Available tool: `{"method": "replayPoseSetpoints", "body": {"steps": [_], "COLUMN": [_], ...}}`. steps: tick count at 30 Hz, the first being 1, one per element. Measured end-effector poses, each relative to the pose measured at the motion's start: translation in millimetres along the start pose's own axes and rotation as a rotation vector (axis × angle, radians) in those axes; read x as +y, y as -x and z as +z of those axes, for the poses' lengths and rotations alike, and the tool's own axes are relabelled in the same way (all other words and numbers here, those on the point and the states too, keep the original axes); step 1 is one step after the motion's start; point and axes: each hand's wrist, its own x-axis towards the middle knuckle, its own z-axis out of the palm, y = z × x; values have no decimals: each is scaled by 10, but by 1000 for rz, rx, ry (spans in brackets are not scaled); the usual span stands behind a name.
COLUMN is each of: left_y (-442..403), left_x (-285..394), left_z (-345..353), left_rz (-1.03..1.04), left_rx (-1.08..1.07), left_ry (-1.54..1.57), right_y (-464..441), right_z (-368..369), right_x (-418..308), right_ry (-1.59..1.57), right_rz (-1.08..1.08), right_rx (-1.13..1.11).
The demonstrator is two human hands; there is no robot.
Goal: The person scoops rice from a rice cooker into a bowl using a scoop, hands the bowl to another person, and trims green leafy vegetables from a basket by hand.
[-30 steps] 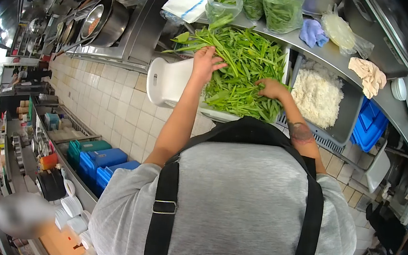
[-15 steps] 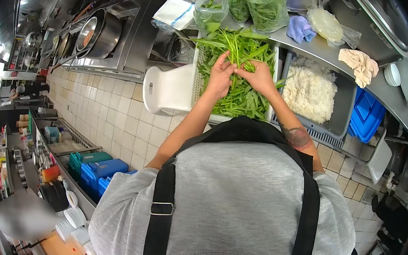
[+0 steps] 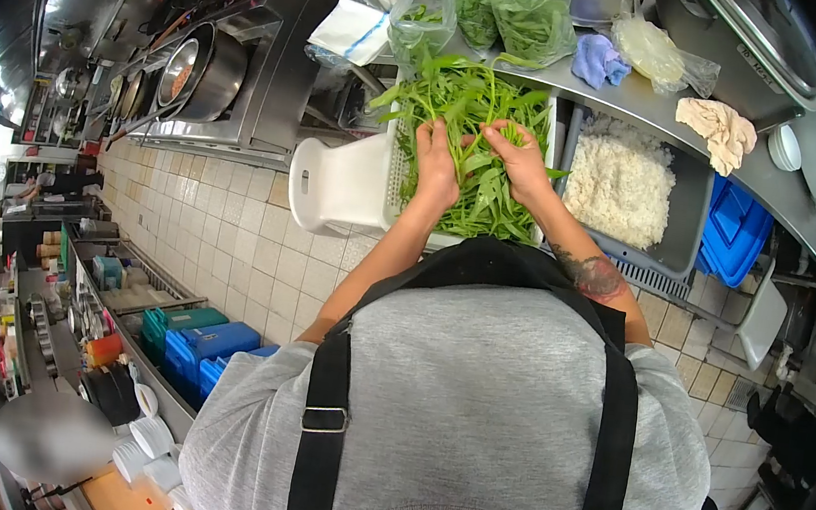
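A white basket (image 3: pixel 551 120) in front of me is heaped with long-stemmed leafy greens (image 3: pixel 480 198) that look like water spinach. My left hand (image 3: pixel 436 166) is closed around some of the stems, leaves fanning out above its fingers. Close to it on the right, my right hand (image 3: pixel 522 159) pinches green stalks between thumb and fingers. Both hands are above the heap, a short gap between them. Leaves partly hide the fingertips.
Right of the basket sits a grey tub (image 3: pixel 692 192) of cooked white rice (image 3: pixel 617 183). Bagged greens (image 3: pixel 531 17), a purple cloth (image 3: pixel 601 60) and a beige cloth (image 3: pixel 716 134) lie on the steel counter. A white stool (image 3: pixel 336 181) stands at left, near the stove with pots (image 3: pixel 212 77).
My hands have moved apart from where they met over the stems, the left slightly down and the right slightly to the right. The greens between them have shifted.
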Motion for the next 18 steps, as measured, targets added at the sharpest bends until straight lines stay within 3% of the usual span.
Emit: {"method": "replayPoseSetpoints", "body": {"steps": [4,7,10,13,14,18], "left_y": [-56,-73,-57,-117,-120,-62], "left_x": [-50,-28,109,195,219,317], "left_z": [2,-82,-176,-282,-312,-281], "left_rz": [153,192,195,312,321,265], "left_rx": [-60,-135,-125,-57,-83,-221], "left_ry": [-7,-90,-232,-341,-388,-464], "right_y": [46,3,108,234,238,223], "right_z": [61,-29,-131,-87,-89,8], "right_x": [-76,-97,-455,-676,-648,-656], "right_ry": [-14,376,996,1409,1351,1377], "right_rz": [-58,-192,-127,-356,-546,-768], "right_rx": [48,74,-96,-35,-28,-157]}}
